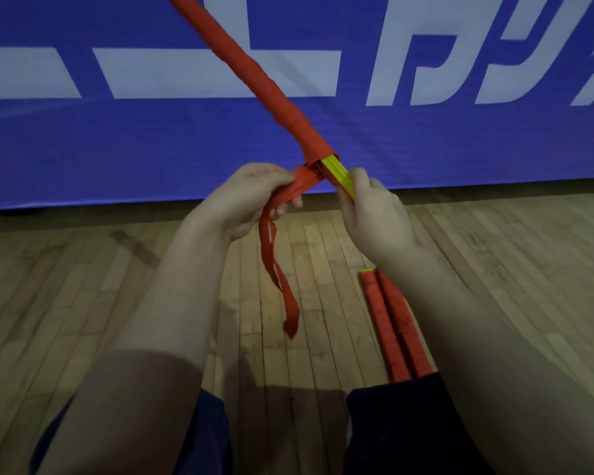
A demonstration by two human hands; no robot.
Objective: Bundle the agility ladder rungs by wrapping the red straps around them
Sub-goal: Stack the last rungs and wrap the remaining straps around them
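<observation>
Rungs (336, 173), yellow, show only at the near end of a bundle (288, 114) wound in red strap (271, 255), held slanting across the blue banner (117, 149). Left hand (251, 197) clutches the loose strap tail; right hand (374, 214) grasps the bare rung ends. Two wrapped bundles (388, 323) lie on the floor (83, 286) below the banner, partly behind the right forearm (477, 320).

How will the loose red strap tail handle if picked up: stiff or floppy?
Likely floppy: the strap tail hangs limp and twisted below the left hand. Probably light, since it drapes thin and flat. The wrapped bundle looks stiff by contrast.
</observation>
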